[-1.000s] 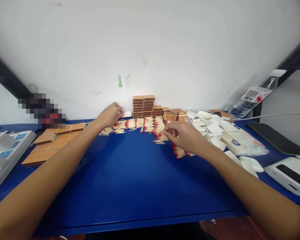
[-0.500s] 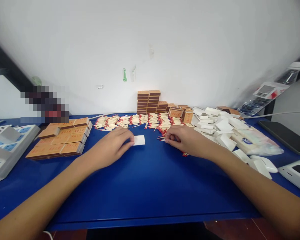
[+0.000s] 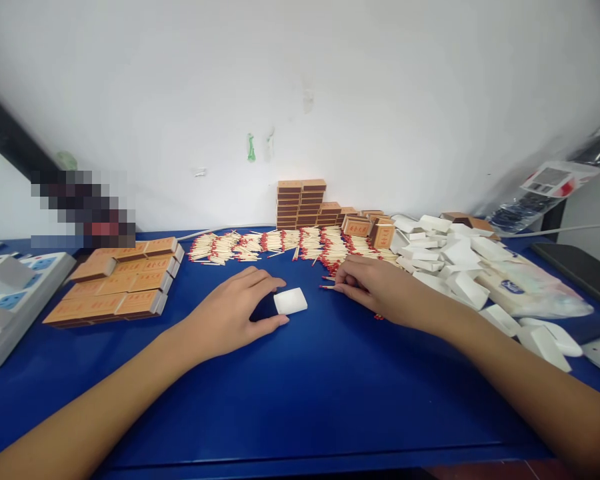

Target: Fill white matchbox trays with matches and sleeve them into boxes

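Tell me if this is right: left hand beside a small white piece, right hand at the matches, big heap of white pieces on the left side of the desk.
Not quite: the heap of white pieces is on the right side of the desk, as the head view shows. The left hand is beside a small white piece and the right hand at the matches.

The left hand brought the small white box from beside the wall toward the front of the blue tabletop, then loosened its pinch until the grip stood wide at the box's left end.
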Tool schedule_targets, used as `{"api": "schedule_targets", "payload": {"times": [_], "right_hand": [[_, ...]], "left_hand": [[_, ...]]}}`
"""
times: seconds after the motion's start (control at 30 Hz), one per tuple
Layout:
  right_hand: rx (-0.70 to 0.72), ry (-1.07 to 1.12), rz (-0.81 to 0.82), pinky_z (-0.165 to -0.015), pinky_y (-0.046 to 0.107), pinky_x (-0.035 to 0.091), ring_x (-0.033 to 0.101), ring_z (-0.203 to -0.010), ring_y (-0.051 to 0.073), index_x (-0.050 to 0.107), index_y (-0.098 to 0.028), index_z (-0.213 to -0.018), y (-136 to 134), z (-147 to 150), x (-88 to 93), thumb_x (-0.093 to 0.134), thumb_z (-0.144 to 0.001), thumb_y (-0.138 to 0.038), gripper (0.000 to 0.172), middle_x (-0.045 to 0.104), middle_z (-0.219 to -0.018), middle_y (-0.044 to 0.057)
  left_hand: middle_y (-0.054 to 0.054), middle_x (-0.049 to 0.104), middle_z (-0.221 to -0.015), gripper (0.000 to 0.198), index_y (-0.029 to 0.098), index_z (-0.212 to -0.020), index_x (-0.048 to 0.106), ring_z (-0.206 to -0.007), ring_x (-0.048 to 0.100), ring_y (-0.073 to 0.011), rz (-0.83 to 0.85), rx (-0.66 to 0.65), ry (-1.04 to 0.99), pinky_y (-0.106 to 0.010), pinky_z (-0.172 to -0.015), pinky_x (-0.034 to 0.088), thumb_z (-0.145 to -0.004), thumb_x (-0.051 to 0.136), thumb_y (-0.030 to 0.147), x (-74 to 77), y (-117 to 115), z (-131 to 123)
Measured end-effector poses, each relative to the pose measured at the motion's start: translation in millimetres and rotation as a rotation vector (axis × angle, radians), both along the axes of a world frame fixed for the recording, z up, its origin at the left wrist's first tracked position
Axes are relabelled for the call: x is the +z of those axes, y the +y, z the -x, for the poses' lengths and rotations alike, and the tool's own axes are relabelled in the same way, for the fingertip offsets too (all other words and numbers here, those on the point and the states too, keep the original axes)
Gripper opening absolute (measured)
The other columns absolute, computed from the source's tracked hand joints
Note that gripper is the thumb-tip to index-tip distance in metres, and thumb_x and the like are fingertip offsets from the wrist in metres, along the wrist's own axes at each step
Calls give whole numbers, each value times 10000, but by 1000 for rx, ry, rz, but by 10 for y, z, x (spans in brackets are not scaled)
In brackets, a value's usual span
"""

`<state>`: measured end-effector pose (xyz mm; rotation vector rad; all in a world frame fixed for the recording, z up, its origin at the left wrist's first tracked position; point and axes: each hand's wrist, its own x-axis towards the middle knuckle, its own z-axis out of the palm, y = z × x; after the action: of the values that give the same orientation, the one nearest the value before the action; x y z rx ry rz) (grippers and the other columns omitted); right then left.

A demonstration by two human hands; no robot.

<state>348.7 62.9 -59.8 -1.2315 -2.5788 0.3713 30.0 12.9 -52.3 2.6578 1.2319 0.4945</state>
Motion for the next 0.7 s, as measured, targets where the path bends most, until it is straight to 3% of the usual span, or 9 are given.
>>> {"api": "schedule_targets", "payload": {"times": [0.17, 0.33, 0.57, 0.7], "right_hand": [[27, 62, 30, -704, 330, 455, 652, -833, 214, 662, -230, -971, -152, 84, 102, 548, -1073, -305, 170, 714, -950, 68], [76, 87, -7, -706, 335, 472, 667, -835, 207, 654, -228, -989, -330, 214, 174, 555, -1087, -294, 154, 724, -978, 60], [170, 42, -168, -691, 338, 492, 680, -823, 205, 647, -211, -1019, -439, 329, 76, 548, -1082, -222, 118, 723, -1031, 76], [216, 66, -176, -702, 336, 497, 680, -825, 200, 641, -205, -1010, -458, 365, 32, 549, -1085, -209, 118, 706, -1013, 65]], "left_hand": [[-93, 718, -1175, 309, 186, -1192, 761, -1126, 687, -280, -3, 0, -50, -451, -982, 587, -983, 782, 412, -27, 23, -24], [-83, 733, -1117, 291, 193, -1182, 749, -1064, 682, -263, -63, -50, -85, -436, -945, 578, -998, 767, 417, -37, -19, -105], [-90, 741, -1051, 264, 149, -1146, 744, -974, 670, -255, -249, -140, -41, -414, -882, 568, -1021, 745, 381, -46, -69, -181], [-96, 741, -1051, 264, 127, -1134, 740, -959, 672, -251, -288, -182, -46, -400, -852, 568, -1026, 733, 368, -43, -104, -206]]}}
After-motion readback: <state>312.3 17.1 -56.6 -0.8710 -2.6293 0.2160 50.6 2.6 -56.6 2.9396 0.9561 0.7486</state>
